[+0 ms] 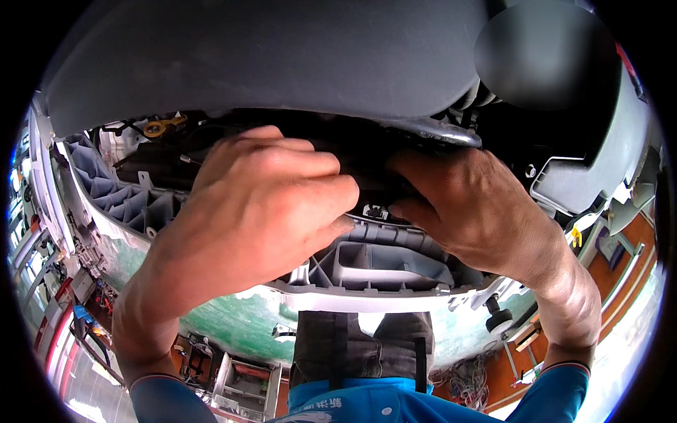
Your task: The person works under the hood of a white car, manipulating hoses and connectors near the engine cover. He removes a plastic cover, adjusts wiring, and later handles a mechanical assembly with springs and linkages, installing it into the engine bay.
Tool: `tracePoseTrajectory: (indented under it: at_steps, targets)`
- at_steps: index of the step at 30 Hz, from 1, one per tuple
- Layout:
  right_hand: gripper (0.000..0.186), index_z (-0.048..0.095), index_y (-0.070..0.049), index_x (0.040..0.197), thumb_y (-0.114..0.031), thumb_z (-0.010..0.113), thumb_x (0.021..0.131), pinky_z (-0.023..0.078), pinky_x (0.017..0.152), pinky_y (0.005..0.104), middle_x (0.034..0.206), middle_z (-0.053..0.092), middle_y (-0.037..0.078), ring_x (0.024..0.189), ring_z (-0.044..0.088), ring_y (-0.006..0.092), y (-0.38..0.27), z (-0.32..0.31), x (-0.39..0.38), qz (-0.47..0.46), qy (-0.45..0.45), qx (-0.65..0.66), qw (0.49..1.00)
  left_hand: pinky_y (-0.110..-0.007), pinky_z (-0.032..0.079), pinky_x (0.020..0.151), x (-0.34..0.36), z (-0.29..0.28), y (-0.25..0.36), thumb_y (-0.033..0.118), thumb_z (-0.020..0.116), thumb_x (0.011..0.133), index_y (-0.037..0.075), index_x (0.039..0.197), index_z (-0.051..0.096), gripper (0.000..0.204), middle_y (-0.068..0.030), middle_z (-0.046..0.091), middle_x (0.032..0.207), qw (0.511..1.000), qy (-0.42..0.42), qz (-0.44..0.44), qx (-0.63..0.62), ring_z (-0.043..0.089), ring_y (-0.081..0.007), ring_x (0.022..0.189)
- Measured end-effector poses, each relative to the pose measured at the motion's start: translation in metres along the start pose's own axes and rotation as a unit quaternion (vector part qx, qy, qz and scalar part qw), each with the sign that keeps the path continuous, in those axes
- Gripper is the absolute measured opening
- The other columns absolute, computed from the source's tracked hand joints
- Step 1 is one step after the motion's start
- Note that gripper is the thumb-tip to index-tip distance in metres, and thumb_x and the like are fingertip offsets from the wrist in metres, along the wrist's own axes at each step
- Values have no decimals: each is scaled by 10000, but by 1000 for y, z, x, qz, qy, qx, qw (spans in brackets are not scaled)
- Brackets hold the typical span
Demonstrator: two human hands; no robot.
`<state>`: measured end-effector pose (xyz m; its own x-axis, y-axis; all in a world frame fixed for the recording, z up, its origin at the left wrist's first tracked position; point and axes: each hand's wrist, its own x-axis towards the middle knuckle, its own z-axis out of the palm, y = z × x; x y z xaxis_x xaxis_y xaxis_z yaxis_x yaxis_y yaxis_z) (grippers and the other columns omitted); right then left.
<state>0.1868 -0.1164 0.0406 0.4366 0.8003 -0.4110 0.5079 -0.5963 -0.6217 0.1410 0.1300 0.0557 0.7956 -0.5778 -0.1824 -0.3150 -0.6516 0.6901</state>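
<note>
Both of my hands reach into the dark gap at the front of a car's engine bay, beneath a large smooth black cover (268, 63). My left hand (275, 187) is closed, knuckles up, its fingers curled inward; whatever they hold is hidden. To its right, my right hand (472, 201) bends its fingers into the shadow, thumb below the forefinger, around something I cannot make out. Between the hands lies a small metal clip or bracket (374, 210). Just under them runs the grey ribbed plastic front panel (388, 262).
A shiny dark curved edge (441, 132) hangs over my right hand. At the left is a yellow ring-shaped handle (163, 125); at the right, a grey plastic housing (571, 185). The white and green bumper (236, 321) stands against my body. Tangled cables (462, 384) lie on the floor.
</note>
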Motion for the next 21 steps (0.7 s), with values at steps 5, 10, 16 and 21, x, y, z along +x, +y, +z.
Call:
tracePoseTrajectory:
  at_steps: [5,10,16,21]
  targets:
    - [308,672,18,1196,-81,745,914,585,693,430,878,736,195,736,731,358,-1,5,0,-17,31,-42,999,-407,474,690,3,3,-7,119,872,727,23,815,708,210,-76,620,735,1000,20,21,12,619,-265,700]
    - [365,649,64,1262,29,642,899,591,687,455,850,729,214,700,737,358,5,-1,-2,-76,27,51,995,-423,481,634,9,6,-20,125,848,801,18,874,715,186,-93,611,788,999,46,25,13,633,-300,693]
    - [350,639,78,1277,20,625,933,602,738,467,868,738,225,724,749,360,8,-7,-3,-32,-42,87,995,-450,547,726,8,14,-22,197,832,850,40,865,696,209,-75,674,816,999,28,-32,29,708,-305,813]
    - [310,665,67,1248,-7,648,948,605,764,462,888,744,239,743,752,367,7,-3,-1,-33,-23,72,997,-453,545,687,4,20,-24,196,820,879,33,866,702,202,-99,672,796,992,-32,-116,-29,708,-320,776]
